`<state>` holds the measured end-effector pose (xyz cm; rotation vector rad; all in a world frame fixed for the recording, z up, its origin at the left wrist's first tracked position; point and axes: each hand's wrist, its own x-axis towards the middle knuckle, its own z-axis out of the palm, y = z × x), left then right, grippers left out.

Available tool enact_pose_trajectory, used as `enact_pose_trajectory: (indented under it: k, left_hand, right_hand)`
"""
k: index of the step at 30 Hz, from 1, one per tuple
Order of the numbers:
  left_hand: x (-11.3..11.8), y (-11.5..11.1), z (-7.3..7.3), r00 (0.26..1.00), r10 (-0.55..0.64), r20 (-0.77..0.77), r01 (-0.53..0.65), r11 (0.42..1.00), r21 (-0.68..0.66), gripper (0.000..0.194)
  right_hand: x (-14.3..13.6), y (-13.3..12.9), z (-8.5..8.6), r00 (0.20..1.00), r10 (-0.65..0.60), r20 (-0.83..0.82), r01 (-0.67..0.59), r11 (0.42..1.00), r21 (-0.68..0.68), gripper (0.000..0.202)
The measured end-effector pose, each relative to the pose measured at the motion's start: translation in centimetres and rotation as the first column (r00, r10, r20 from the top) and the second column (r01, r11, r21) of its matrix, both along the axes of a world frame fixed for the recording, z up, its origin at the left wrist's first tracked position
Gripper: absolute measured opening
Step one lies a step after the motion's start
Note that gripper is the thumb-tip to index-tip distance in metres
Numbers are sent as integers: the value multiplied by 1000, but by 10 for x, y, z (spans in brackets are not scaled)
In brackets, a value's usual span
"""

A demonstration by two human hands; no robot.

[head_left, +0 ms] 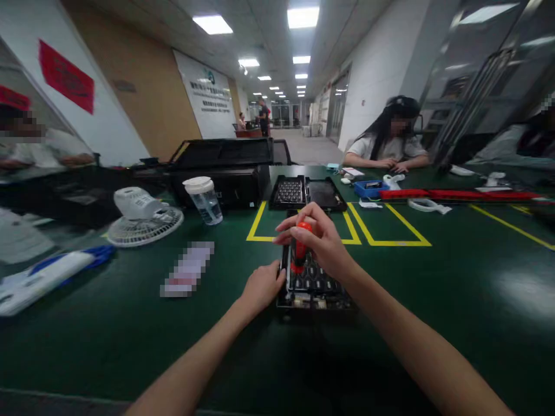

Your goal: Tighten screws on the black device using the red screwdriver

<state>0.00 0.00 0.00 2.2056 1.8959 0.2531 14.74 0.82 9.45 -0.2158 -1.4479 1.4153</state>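
Low in the middle of the head view lies a black case (319, 283) with rows of dark, rounded cells and small metallic parts along its near edge. My left hand (261, 287) holds the case's left side, its thumb on the rim and the other fingers partly hidden. Above the cells, my right hand (323, 240) grips an upright red-and-black handled tool (302, 242) between thumb and fingers. A red ring shows at the tool's lower end, over the case's upper left cells; I cannot tell whether it touches them.
Behind the case stands an open black box (289, 190) with a grid insert. Yellow tape (260, 222) marks the green table (390, 323). Leftward are a lidded cup (206, 202), a white fan (145, 216) and a blurred-out flat item (188, 268). A blue tray (370, 188) and a seated person are at right.
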Motion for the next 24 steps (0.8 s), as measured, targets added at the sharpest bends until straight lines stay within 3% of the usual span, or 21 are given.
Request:
enact_pose_trajectory:
  k: [6,13,20,24]
  left_hand:
    - [0,2,-1,1000,22,2,-22,999,-24,29]
    - [-3,3,-5,1000,3,-1,-3,1000,-1,31]
    - [-3,2,-3,1000,-8,27,8,1000,8,29]
    - [-3,3,-5,1000,11,7,-11,1000,-1,30]
  right_hand:
    - [0,-5,2,988,157,-13,-157,984,-84,18]
    - [0,-1,-2,984,175,-18,-175,982,-64,8]
    - [0,-1,-1,957,287,-43,-290,952,-98,25]
    - [1,-1,0,943,332,-16,-332,938,-101,25]
